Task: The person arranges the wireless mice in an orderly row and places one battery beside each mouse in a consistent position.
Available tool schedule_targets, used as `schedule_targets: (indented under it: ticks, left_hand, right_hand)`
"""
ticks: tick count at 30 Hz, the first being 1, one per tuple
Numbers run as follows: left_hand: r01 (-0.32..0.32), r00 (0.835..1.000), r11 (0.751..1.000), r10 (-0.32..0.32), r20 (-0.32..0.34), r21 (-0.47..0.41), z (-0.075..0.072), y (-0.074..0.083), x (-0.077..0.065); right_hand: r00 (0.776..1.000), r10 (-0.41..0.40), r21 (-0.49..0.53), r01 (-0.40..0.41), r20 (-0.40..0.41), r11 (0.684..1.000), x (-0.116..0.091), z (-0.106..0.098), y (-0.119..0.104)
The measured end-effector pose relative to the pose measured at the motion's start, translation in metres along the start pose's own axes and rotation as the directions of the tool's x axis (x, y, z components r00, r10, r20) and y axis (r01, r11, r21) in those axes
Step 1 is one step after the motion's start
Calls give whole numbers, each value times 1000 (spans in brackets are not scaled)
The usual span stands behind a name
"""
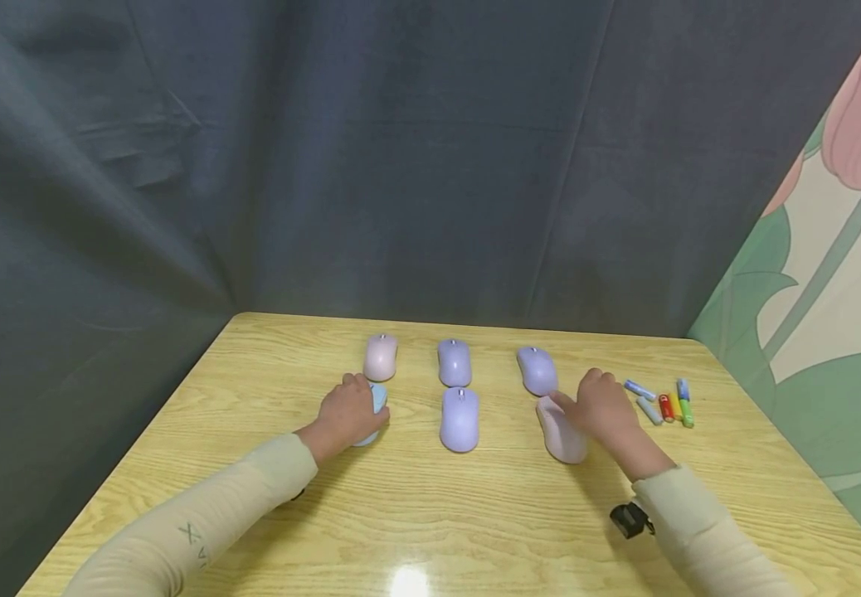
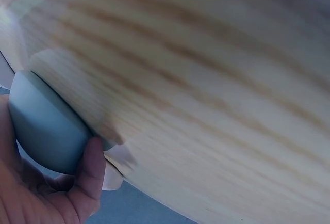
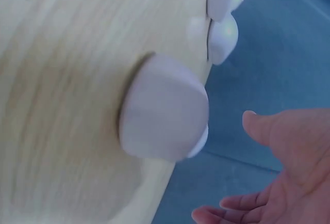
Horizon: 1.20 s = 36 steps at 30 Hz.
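1. A dark curtain hangs behind the table and down its left side.
2. The wooden table spreads below, pale yellow and grained.
3. A wall painted with a pink flower and green leaves stands at the right.
4. Two pale sleeves, the left one and the right one, reach in over the table.
5. The left hand grips the light blue mouse, thumb along one side and fingers round the other.
6. The right hand has its thumb and fingers spread wide, holding nothing, just beside the front pink mouse.
7. Three mice make the front row: the light blue mouse at the left, a purple mouse in the middle, the front pink mouse at the right.
8. Behind them sit a back pink mouse and two more purple mice.
9. A small black device hangs by the right wrist.
10. Coloured batteries, blue, grey, red, yellow and green, are grouped right of the right hand.
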<state>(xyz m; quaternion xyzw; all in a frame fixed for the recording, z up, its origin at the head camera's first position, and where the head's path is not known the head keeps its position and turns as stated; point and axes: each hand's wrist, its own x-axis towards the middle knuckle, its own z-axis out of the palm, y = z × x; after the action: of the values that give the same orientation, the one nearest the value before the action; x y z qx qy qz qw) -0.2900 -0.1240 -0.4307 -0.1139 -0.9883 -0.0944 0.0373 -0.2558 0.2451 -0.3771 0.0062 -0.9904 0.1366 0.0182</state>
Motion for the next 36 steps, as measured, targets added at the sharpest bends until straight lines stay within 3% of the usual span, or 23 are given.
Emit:
schedule_targets:
  ticks: [8,16,23,36]
  left_hand:
    - [-4,1000,1000,4,-5,-4,1,0,-1]
    - [-10,1000,1000,11,-11,15,2,-1,0]
    - [-16,1000,1000,16,-13,21,2,-1,-1]
    - [-10,1000,999,11,-9,32,2,0,-1]
  right_hand:
    - [998,-5,6,5,-56,1000,3,-18,23]
    - [994,12,34,-9,-106,999,8,-35,63]
    - [995,67,60,-63,-74,996,12,-48,101]
    - [989,130,86,-124,-74,989,21,-50,159]
